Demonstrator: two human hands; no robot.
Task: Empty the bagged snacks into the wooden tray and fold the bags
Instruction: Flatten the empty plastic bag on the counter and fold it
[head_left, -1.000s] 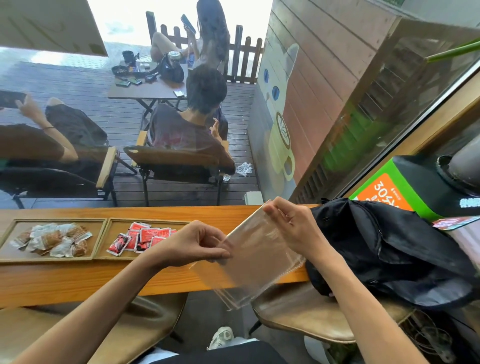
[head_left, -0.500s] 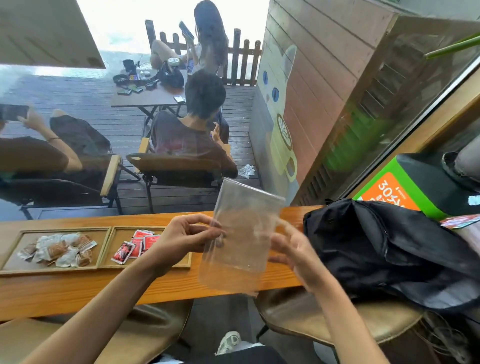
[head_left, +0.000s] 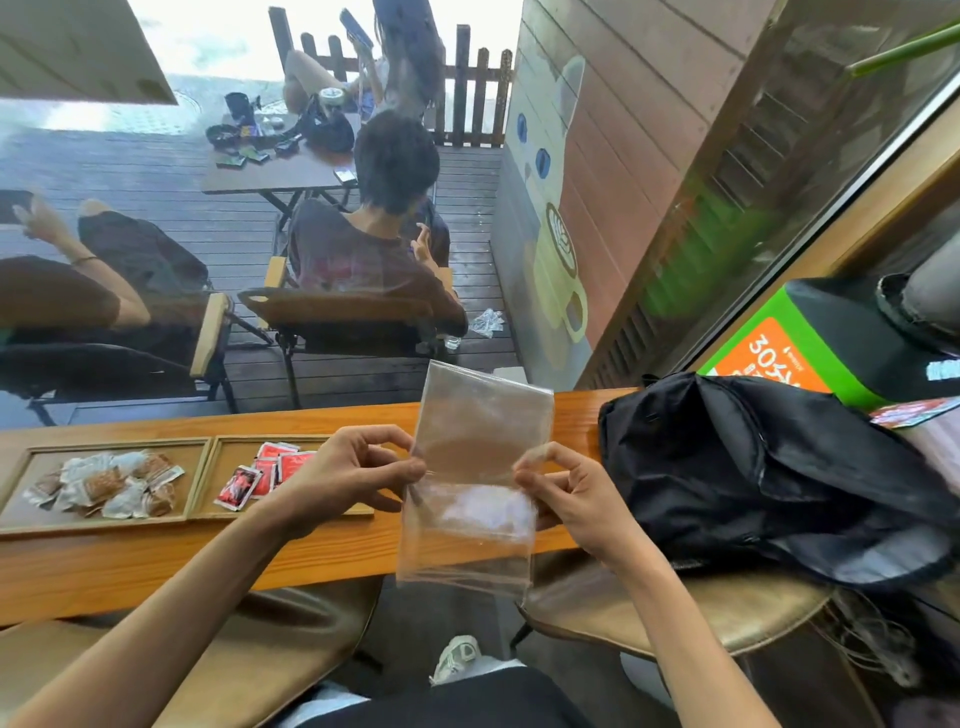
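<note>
Desk (head_left: 322, 556): long wooden top running across the middle of the frame from the left edge to right of centre, in front of a window.
Backpack (head_left: 769, 478): black, slumped at the right of the frame, resting on the right end of the desk and on a tan stool (head_left: 675, 613) below it.
Wooden tray (head_left: 205, 483): two compartments side by side, lying flat on the desk at the left of the frame.
Left compartment: a heap of pale and brown wrapped snacks (head_left: 106, 486).
Right compartment: red sachets (head_left: 265, 470), partly hidden behind the left hand.
Plastic bag (head_left: 478, 483): clear and empty, held upright at the centre of the frame, above the desk's near edge; a crease crosses it at about half height, level with the fingers.
Left hand (head_left: 348, 478): left of the bag, thumb and fingertips pinching the bag's left edge at the crease, the other fingers curled.
Right hand (head_left: 576, 499): right of the bag, thumb and forefinger pinching the bag's right edge at the same height.
Shoe (head_left: 457, 657): pale, on the floor below the bag, at the bottom centre of the frame.
</note>
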